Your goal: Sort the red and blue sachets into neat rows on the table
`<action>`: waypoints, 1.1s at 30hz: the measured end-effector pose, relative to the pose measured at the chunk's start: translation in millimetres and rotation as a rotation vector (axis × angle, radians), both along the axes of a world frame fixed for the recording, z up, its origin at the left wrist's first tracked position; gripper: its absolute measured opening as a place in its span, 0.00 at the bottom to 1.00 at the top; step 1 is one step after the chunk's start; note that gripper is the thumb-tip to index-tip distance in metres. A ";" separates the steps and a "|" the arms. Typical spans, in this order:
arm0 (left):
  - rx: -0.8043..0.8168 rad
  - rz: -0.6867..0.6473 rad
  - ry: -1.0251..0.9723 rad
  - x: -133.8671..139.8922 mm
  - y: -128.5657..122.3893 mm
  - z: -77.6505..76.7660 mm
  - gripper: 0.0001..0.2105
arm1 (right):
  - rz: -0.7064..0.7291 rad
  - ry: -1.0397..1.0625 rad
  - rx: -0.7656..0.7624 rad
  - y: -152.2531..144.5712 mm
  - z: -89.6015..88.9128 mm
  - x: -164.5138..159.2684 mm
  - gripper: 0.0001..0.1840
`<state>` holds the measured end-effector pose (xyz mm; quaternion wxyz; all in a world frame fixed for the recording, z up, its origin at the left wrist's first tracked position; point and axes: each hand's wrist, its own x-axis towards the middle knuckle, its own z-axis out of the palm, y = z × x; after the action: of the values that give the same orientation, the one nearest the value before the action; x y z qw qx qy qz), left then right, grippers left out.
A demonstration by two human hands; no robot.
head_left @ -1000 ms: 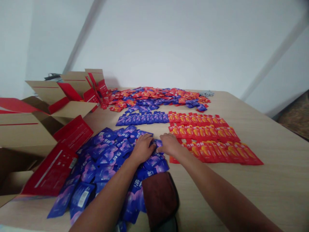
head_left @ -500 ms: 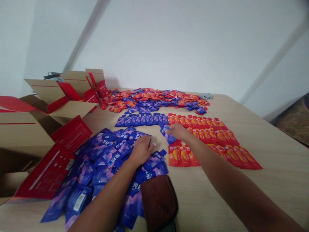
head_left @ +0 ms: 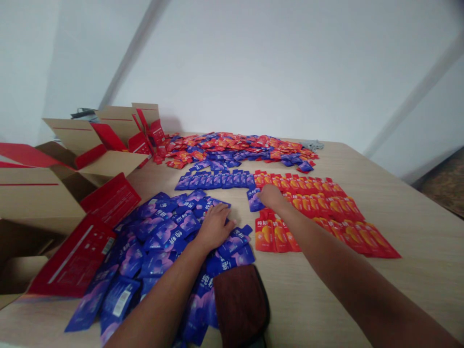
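My right hand [head_left: 271,197] is closed on the edge of a purple-blue pouch [head_left: 255,200], which lies at the left end of the middle row of orange-red pouches [head_left: 311,200]. Just behind it runs a row of overlapping blue pouches [head_left: 215,180], joined on the right by more orange-red ones. My left hand [head_left: 216,226] rests with fingers spread on the right side of a heap of loose blue pouches [head_left: 159,227]; nothing shows in its grasp. A front row of orange-red pouches [head_left: 270,235] sits below my right hand, partly hidden by the forearm.
Open cardboard boxes [head_left: 32,193] with red flaps [head_left: 78,256] stand along the left. At the back lies a long mixed pile of red and blue pouches [head_left: 235,145], with a grey cloth [head_left: 312,144] at its right end. A dark brown object [head_left: 241,304] shows at the bottom centre.
The purple-blue pouch went from tilted to upright, in line with the middle row, as my right hand moved slightly right. My left hand stayed on the heap. The view shifted a little.
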<state>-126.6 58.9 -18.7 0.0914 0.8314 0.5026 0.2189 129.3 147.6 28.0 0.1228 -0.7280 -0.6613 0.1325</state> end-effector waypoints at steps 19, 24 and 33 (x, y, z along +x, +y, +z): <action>-0.011 -0.007 0.031 1.9 -5.0 10.6 0.14 | 0.372 -0.347 0.046 -27.0 -42.4 -27.7 0.38; -0.007 -0.011 0.019 1.9 -5.2 10.7 0.13 | 0.338 -0.339 0.012 -23.3 -48.1 -32.5 0.41; -0.009 -0.015 0.018 1.0 -3.9 7.7 0.14 | 0.301 -0.309 0.006 -28.2 -33.0 -38.5 0.43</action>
<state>-125.6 55.0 -11.0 0.0922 0.8367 0.4980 0.2082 90.8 119.4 -5.0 0.0012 -0.6322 -0.7740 0.0342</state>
